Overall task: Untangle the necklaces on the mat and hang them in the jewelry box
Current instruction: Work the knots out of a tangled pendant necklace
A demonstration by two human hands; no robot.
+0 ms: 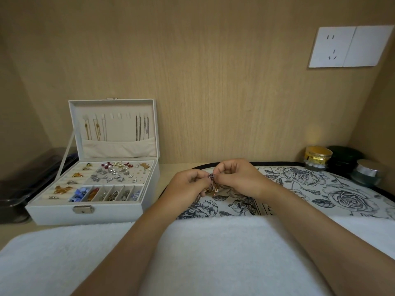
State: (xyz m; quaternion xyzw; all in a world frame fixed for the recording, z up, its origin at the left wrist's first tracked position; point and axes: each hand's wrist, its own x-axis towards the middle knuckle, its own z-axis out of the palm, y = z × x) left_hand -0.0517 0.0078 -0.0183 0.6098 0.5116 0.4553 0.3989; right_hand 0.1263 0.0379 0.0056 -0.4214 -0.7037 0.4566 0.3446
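Item: tangled necklaces [214, 185], right of the jewelry box [94, 210], over the floral mat [320, 189]. Left hand [190, 185] and right hand [238, 178] both pinch the knot. Step: untangling. Next, likely: tease one chain free, gently.

Left of your fingers [197, 177], bare tabletop [167, 167] runs open to the jewelry box [85, 213]; cosmetic jars [318, 157] block far right.
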